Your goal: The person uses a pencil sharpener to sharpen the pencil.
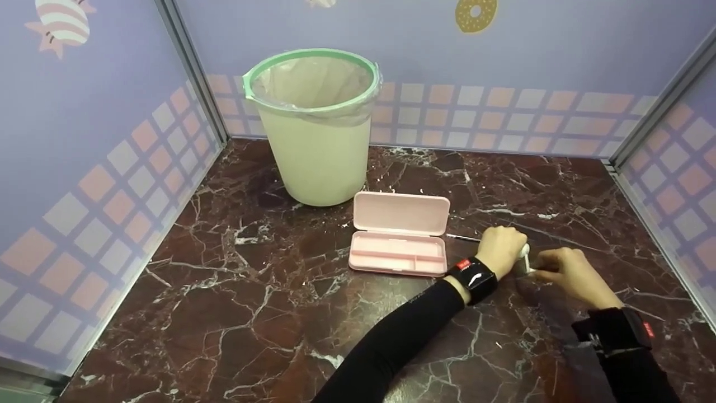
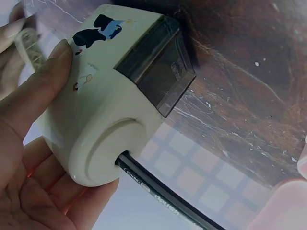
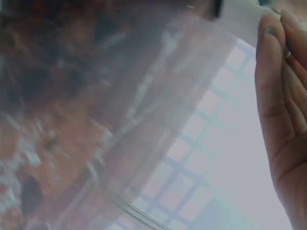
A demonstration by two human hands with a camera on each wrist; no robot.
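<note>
In the head view, my left hand point(image 1: 502, 250) grips a white hand-crank pencil sharpener point(image 2: 103, 105) with penguin pictures and a dark see-through shavings drawer point(image 2: 165, 72). A dark pencil point(image 2: 160, 191) sticks out of the round hole in its front, and its shaft points left toward the pink case. Beyond the sharpener's back, my right hand point(image 1: 573, 277) pinches the white crank handle point(image 1: 527, 263) between thumb and fingers. Much of the sharpener is hidden behind my left hand in the head view. The right wrist view is blurred, showing mostly the fingers point(image 3: 273, 81).
An open pink pencil case point(image 1: 386, 245) with divided compartments lies left of my hands. Behind it stands a lined bin point(image 1: 321, 151) with a green rim. Small white specks dot the dark marbled table point(image 1: 268, 324). Patterned panels point(image 1: 425, 50) enclose the back and sides.
</note>
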